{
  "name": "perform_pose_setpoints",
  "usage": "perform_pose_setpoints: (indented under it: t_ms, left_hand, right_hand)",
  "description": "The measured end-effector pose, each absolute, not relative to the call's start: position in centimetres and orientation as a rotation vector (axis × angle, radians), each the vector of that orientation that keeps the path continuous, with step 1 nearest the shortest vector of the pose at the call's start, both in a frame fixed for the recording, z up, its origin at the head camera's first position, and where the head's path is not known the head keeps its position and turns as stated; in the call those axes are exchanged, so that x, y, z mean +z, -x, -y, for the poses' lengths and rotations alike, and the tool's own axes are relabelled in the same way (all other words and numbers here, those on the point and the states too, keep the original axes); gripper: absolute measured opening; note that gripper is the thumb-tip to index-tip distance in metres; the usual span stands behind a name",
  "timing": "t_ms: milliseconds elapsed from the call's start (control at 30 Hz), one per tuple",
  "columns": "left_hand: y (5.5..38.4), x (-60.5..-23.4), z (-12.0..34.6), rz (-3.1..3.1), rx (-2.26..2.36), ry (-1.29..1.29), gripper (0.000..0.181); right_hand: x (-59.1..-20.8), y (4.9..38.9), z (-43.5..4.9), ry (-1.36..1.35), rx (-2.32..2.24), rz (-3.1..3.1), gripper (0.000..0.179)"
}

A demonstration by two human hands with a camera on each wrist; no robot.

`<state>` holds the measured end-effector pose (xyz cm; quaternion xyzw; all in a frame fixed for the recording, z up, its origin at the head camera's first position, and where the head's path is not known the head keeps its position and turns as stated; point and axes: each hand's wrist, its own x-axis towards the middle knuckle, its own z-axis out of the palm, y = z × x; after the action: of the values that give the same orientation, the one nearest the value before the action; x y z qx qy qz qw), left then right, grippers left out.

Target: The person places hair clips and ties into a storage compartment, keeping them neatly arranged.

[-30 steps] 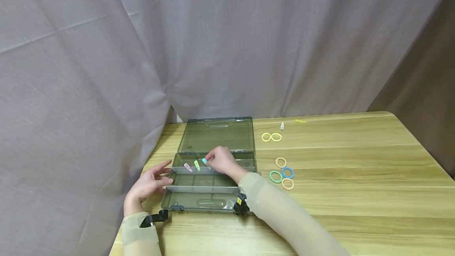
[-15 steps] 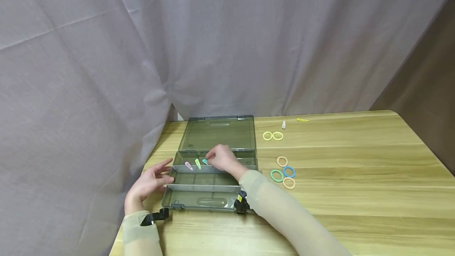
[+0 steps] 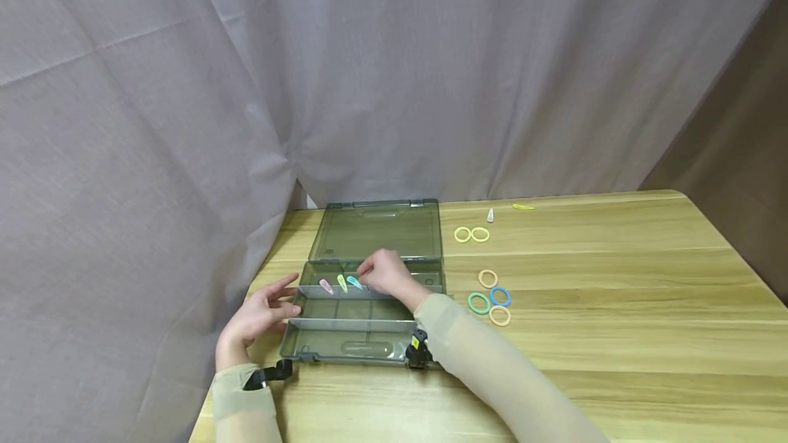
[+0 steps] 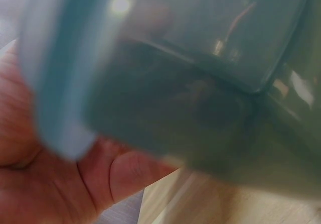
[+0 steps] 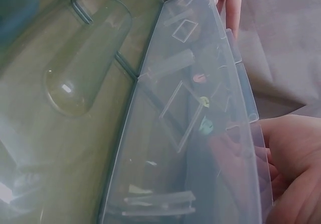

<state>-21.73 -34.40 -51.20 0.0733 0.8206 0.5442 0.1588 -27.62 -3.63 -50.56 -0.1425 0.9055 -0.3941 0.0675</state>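
A transparent dark green organizer box (image 3: pixel 353 354) lies open, its lid (image 3: pixel 375 231) folded back. Along its rear divider (image 3: pixel 394 290) sit a pink hair clip (image 3: pixel 326 286), a yellow-green hair clip (image 3: pixel 342 283) and a blue hair clip (image 3: pixel 353 282). My right hand (image 3: pixel 388 273) has curled fingers at the blue clip's right end, pinching it at the divider; the right wrist view shows this blue clip (image 5: pixel 206 126) through clear plastic, partly hidden. My left hand (image 3: pixel 258 316) rests against the box's left wall, thumb and extended fingers touching its outside.
Right of the box lie a blue ring (image 3: pixel 500 296), a green ring (image 3: pixel 479 303), two peach rings (image 3: pixel 488 279) and two yellow rings (image 3: pixel 462 234). Farther back are a white hair clip (image 3: pixel 490 215) and a yellow hair clip (image 3: pixel 523 207). A grey curtain (image 3: pixel 394 87) hangs behind the table.
The blue clip shows more fully left of my right fingertips, its top tilted further left. My right hand has barely shifted at the divider; my left hand stays at the box wall.
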Motion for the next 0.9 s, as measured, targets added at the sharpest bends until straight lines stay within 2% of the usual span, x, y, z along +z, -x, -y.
perform_pose_setpoints:
  t_ms: [333, 900]
  left_hand:
    - [21.6, -51.2, 34.4, -2.344, 1.554, -0.211, 0.080]
    - [21.8, -51.5, 34.7, -2.335, 1.574, -0.212, 0.079]
  right_hand:
    - [-49.9, 27.1, 2.5, 0.473, -1.236, -2.643, 0.014]
    - [-49.7, 27.0, -3.3, 0.485, -1.502, -2.338, 0.030]
